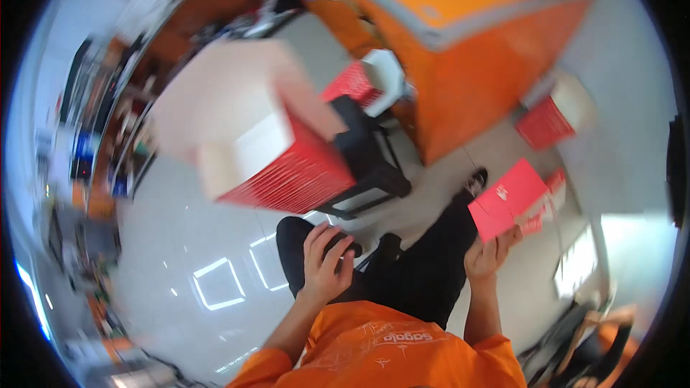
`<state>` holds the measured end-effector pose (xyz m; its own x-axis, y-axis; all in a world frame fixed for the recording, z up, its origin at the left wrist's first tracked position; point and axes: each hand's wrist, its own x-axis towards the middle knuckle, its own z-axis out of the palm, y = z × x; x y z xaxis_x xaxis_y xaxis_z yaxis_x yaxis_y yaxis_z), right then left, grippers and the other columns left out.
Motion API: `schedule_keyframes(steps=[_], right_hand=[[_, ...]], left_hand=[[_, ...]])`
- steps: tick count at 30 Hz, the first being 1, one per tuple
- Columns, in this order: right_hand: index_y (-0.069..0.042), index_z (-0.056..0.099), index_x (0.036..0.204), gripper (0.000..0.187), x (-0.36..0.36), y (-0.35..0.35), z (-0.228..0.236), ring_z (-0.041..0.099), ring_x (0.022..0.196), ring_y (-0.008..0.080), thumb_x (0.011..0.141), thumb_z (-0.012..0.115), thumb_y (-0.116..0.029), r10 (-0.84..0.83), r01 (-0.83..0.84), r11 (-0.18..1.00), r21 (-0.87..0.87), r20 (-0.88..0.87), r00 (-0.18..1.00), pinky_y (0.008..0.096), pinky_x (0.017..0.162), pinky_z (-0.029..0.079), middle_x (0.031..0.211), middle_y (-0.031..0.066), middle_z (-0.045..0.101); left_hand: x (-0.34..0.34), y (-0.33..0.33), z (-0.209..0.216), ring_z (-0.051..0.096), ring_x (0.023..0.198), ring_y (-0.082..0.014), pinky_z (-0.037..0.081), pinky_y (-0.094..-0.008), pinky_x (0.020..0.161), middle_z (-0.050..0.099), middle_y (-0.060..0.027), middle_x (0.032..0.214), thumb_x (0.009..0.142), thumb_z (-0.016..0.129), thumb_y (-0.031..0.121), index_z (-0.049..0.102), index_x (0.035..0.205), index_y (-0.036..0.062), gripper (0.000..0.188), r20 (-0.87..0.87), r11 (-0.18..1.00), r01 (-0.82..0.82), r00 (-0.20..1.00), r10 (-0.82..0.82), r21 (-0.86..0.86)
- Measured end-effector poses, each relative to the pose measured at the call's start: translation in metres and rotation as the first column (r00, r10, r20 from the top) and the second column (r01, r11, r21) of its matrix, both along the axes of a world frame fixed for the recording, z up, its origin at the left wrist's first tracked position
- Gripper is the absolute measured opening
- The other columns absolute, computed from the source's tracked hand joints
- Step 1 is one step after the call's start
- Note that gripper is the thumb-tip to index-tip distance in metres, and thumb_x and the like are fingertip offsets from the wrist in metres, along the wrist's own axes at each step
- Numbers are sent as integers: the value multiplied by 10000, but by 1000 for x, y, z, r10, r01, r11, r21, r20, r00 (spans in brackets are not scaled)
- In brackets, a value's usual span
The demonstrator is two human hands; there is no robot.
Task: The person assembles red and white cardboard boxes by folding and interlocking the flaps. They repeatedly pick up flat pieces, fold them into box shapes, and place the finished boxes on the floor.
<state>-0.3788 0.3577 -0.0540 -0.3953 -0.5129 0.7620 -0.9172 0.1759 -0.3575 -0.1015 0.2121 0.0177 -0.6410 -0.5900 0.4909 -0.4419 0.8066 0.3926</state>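
Observation:
Between the fingers and thumb of my right hand (491,253) is a flat red-pink paper envelope (507,200) with a small pale mark, held up on the right. My left hand (328,262) is held over my left knee, fingers apart and holding nothing. In front of it, on a black stool (370,162), stands a large red cardboard box (295,176). Its flaps are spread wide, and the white inside that shows looks bare. Motion blurs the box's far side. Neither hand touches it.
An orange-sided table (489,79) with a grey edge stands ahead, red paper on its top. Beside it are an open red box (356,82) and another red box (546,123). More red-and-white cartons (550,201) lie behind the envelope. Cluttered shelves (129,100) line the left.

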Motion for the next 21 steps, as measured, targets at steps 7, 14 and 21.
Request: schedule_keyframes(steps=[7,14,21], right_hand=[[-102,687,1110,343,84,-128,204,627,1012,330,783,650,-7,694,-659,720,216,-233,681,476,908,478,1048,109,633],[-147,665,1107,202,148,-253,232,640,1024,228,929,573,-117,776,-604,630,488,-364,516,468,843,443,1029,33,664],[-140,666,1209,314,159,-276,223,582,1167,245,904,612,-90,723,-612,689,387,-307,620,585,1040,325,1131,41,663]], left_hand=[[65,-83,101,651,1063,-276,510,-373,894,690,-133,1080,910,683,14,689,1064,8,154,-608,898,-411,756,241,-155],[62,-143,152,688,892,-220,527,-314,796,709,-121,1015,972,673,196,685,1094,-27,254,-612,883,-96,686,392,459],[59,-204,146,731,880,-291,566,-371,812,743,-197,995,809,697,167,729,1094,-18,341,-373,903,-316,832,411,291]])
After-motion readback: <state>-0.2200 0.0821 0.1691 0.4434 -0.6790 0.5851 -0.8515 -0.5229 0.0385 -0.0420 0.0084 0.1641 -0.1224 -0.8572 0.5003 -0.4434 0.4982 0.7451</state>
